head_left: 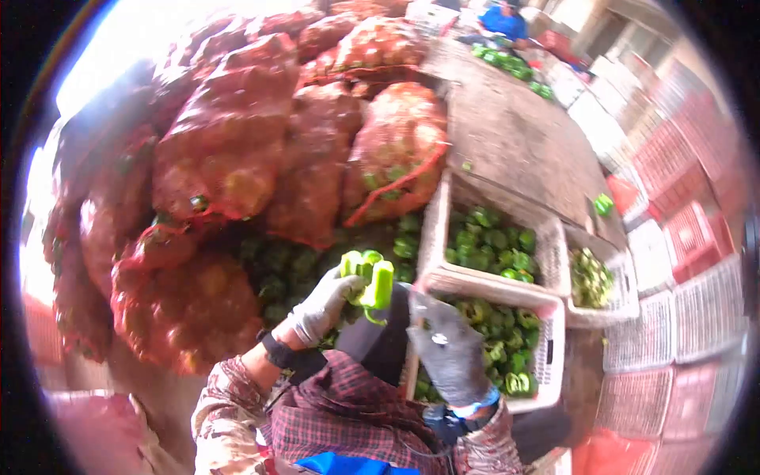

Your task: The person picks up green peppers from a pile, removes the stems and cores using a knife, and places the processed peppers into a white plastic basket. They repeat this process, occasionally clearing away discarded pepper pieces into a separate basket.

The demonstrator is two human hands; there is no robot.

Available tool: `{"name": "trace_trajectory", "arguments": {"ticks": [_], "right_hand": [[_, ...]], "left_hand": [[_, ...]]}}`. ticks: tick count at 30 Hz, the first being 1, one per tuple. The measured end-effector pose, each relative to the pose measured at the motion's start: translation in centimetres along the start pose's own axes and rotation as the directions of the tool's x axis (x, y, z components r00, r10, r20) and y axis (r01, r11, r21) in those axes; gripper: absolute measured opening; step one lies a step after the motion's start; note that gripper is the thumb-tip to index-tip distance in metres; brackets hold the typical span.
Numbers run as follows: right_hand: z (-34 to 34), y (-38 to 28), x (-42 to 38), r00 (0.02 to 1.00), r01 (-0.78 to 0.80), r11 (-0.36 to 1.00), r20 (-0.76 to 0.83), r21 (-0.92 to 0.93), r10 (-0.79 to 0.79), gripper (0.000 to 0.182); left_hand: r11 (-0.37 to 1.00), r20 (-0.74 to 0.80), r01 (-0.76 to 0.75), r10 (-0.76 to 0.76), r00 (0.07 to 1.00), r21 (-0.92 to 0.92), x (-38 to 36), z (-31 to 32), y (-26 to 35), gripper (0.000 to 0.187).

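Note:
My left hand [318,305], in a pale glove with a black band at the wrist, is closed around bright green peppers [380,285]; a curved stem hangs from one of them. My right hand [450,352], in a grey glove, is over the left edge of the nearer white crate [552,348], which holds green peppers [507,340]. Its fingers look drawn together, and a small dark bit shows by them that I cannot make out. Behind my left hand, a heap of darker green peppers [277,273] lies in shadow.
Red mesh sacks [218,150] are piled on the left. A second pepper crate [431,229] stands beyond the nearer one, with a smaller crate [606,317] of pale green pieces beside it. Stacked crates [637,404] line the right. A wooden board [514,127] stretches away behind.

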State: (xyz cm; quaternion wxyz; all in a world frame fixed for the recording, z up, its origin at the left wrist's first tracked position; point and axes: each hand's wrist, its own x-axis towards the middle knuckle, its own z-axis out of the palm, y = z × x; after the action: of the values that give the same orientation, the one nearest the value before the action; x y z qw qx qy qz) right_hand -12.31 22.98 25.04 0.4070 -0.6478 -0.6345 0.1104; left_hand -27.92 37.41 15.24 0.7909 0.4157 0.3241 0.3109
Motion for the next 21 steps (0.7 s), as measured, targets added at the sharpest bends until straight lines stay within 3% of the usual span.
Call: {"name": "trace_trajectory", "arguments": {"ticks": [1, 2, 3, 4, 5, 8, 10, 11, 12, 14, 15, 16, 18, 20, 21], "right_hand": [[-0.7, 0.4, -0.2, 0.995, 0.099, 0.995, 0.029, -0.031, -0.098, 0.034], [-1.5, 0.9, -0.6, 0.980, 0.190, 0.980, 0.064, -0.061, -0.187, 0.040], [-2.8, 0.6, -0.9, 0.973, 0.143, 0.966, 0.210, -0.214, -0.097, 0.052], [-3.0, 1.7, -2.0, 0.977, 0.047, 0.968, 0.215, -0.246, 0.007, 0.060], [-3.3, 2.7, -3.1, 0.983, -0.048, 0.949, 0.156, -0.311, 0.101, 0.062], [-5.0, 5.2, -6.6, 0.953, -0.260, 0.875, 0.038, -0.409, 0.301, 0.068], [-5.4, 6.1, -8.6, 0.916, -0.354, 0.824, 0.013, -0.442, 0.401, 0.069], [-5.4, 7.3, -9.7, 0.959, -0.277, 0.893, -0.150, -0.355, 0.239, 0.067], [-5.3, 8.4, -10.3, 0.936, -0.291, 0.944, -0.252, -0.156, 0.247, 0.063], [-5.7, 9.2, -10.8, 0.845, -0.343, 0.915, -0.356, 0.211, 0.399, 0.055], [-5.1, 10.6, -11.3, 0.788, -0.460, 0.832, -0.289, 0.311, 0.544, 0.050], [-4.2, 11.1, -12.1, 0.767, -0.447, 0.830, -0.335, 0.332, 0.547, 0.049], [-2.3, 10.3, -12.7, 0.695, -0.483, 0.818, -0.432, 0.311, 0.575, 0.046], [-2.2, 10.1, -13.3, 0.696, -0.480, 0.827, -0.445, 0.294, 0.563, 0.042], [-2.6, 9.4, -13.5, 0.719, -0.465, 0.866, -0.492, 0.185, 0.491, 0.040]], "left_hand": [[0.991, 0.159, 0.126, -0.129, 0.979, 0.034, -0.8, 2.3, 0.7, 0.025], [1.000, 0.206, -0.002, 0.004, 0.978, -0.013, 0.3, 4.9, -1.2, 0.027], [0.996, 0.280, 0.032, -0.006, 0.960, -0.089, 0.3, 7.4, -2.0, 0.031], [0.984, 0.347, 0.077, -0.017, 0.938, -0.161, 0.1, 9.3, -2.7, 0.035], [0.997, 0.378, 0.023, 0.008, 0.926, -0.077, 0.8, 10.4, -4.1, 0.037], [0.913, 0.404, 0.225, -0.358, 0.842, 0.340, 0.2, 13.7, -3.4, 0.038], [0.960, 0.483, 0.182, -0.265, 0.835, 0.212, 0.7, 14.5, -7.2, 0.044], [0.975, 0.519, 0.166, -0.217, 0.827, 0.145, 0.9, 14.9, -9.1, 0.047], [0.988, 0.576, 0.146, -0.143, 0.805, 0.041, 0.8, 15.2, -9.9, 0.050], [0.982, 0.495, 0.031, -0.121, 0.861, 0.186, -0.4, 16.4, -10.2, 0.059], [0.984, 0.512, -0.053, -0.043, 0.858, 0.171, -1.0, 17.5, -10.4, 0.064], [0.979, 0.524, -0.134, 0.036, 0.851, 0.150, -1.4, 18.5, -10.9, 0.069], [0.994, 0.473, -0.107, 0.098, 0.876, -0.008, -1.4, 20.1, -11.8, 0.076], [0.998, 0.474, -0.030, 0.055, 0.879, -0.060, -2.1, 21.5, -11.3, 0.078], [1.000, 0.479, 0.002, 0.004, 0.878, -0.011, -2.5, 21.8, -11.3, 0.074]]}}
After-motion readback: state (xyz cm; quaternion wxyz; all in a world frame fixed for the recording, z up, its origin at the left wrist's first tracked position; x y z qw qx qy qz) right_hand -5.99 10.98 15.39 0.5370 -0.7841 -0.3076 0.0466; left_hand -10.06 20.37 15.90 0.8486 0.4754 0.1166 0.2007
